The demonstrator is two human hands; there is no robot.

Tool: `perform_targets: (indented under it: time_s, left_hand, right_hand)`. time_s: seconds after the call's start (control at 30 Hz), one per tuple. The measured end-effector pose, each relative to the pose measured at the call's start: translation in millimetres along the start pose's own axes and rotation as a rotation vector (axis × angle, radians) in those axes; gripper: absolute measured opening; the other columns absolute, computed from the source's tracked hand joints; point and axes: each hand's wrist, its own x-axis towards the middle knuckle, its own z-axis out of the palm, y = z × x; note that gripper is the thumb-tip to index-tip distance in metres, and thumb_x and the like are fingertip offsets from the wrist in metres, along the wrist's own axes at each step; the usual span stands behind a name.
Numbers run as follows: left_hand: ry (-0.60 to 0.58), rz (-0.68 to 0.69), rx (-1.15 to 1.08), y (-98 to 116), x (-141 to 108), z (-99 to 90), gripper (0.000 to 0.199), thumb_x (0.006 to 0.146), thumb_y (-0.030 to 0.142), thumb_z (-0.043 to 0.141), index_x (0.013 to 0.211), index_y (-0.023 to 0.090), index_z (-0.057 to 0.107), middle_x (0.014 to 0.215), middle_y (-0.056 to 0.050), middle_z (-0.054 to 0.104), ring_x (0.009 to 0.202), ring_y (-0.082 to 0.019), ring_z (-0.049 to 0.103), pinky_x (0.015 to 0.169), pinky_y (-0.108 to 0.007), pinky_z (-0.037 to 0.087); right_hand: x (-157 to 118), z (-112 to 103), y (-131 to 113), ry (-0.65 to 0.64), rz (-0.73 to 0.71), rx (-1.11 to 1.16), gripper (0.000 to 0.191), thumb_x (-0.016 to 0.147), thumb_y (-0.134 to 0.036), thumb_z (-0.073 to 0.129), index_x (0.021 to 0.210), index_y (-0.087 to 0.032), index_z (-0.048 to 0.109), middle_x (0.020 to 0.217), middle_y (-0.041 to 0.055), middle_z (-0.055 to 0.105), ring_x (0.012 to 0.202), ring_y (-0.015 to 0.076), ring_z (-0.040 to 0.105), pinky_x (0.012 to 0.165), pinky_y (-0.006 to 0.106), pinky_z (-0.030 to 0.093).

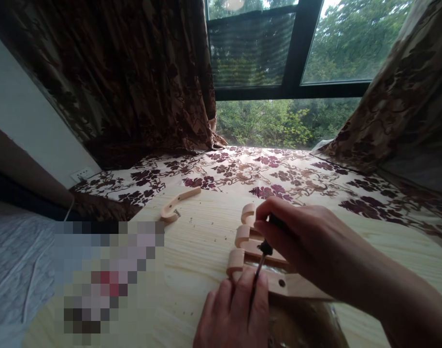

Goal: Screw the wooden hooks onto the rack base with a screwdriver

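My right hand [296,227] is closed around the dark handle of a screwdriver [266,248], its metal shaft slanting down toward my left hand. My left hand [233,307] presses its fingers together at the lower end of the shaft, against the nearest wooden hook [235,261]; the screwdriver's tip is hidden there. Two more curved wooden hooks, a middle one [241,236] and a far one [248,212], line up behind it. A dark hole shows in the nearest hook's flat arm. Beneath the hooks lies a brown, shiny piece [304,321], partly covered by my hands.
A loose wooden hook [168,209] lies on the pale wooden table [192,261], with small screws [177,212] beside it. Small crumbs are scattered nearby. A blurred-out item [108,280] is at left. Beyond are a floral cloth [242,169], curtains [151,72] and a window.
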Motion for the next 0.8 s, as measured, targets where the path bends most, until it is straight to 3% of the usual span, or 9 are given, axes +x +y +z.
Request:
perform_targets:
  time_s: [0.23, 0.47, 0.7, 0.8]
  left_hand:
    - [-0.010, 0.060, 0.015, -5.0, -3.5, 2.3, 0.047, 0.096, 0.029, 0.016, 0.131, 0.023, 0.046, 0.126, 0.001, 0.056, 0.088, -0.017, 0.057, 0.070, -0.027, 0.047]
    - [-0.015, 0.075, 0.019, -5.5, -1.3, 0.9, 0.047, 0.097, 0.035, 0.017, 0.130, 0.021, 0.047, 0.125, -0.002, 0.056, 0.088, -0.018, 0.057, 0.068, -0.028, 0.047]
    - [-0.032, 0.073, 0.043, -6.1, -2.4, 2.2, 0.046, 0.096, 0.030, 0.017, 0.130, 0.023, 0.047, 0.126, 0.001, 0.056, 0.088, -0.017, 0.059, 0.067, -0.027, 0.047]
    - [-0.007, 0.079, 0.046, -6.9, -2.2, 2.4, 0.046, 0.097, 0.034, 0.018, 0.130, 0.023, 0.047, 0.125, 0.001, 0.057, 0.089, -0.017, 0.059, 0.067, -0.027, 0.047]
  right_hand:
    - [2.0, 6.4, 2.9, 0.069, 0.055, -0.103, 0.023, 0.094, -0.035, 0.038, 0.075, -0.022, 0.042, 0.057, -0.0028, 0.053, 0.046, 0.0115, 0.040, 0.049, 0.028, 0.028]
    - [-5.6, -1.1, -4.3, -0.064, 0.004, -0.009, 0.017, 0.093, -0.031, 0.042, 0.077, -0.024, 0.041, 0.062, -0.0051, 0.055, 0.049, 0.0110, 0.043, 0.048, 0.027, 0.028]
    - [1.6, 6.5, 3.4, 0.009, 0.102, -0.131, 0.023, 0.093, -0.039, 0.042, 0.077, -0.023, 0.039, 0.059, -0.0044, 0.052, 0.049, 0.0122, 0.042, 0.049, 0.028, 0.028]
    - [0.4, 2.4, 0.5, -0.015, 0.071, -0.102, 0.019, 0.092, -0.036, 0.045, 0.079, -0.023, 0.042, 0.061, -0.0051, 0.053, 0.049, 0.0114, 0.042, 0.049, 0.027, 0.028]
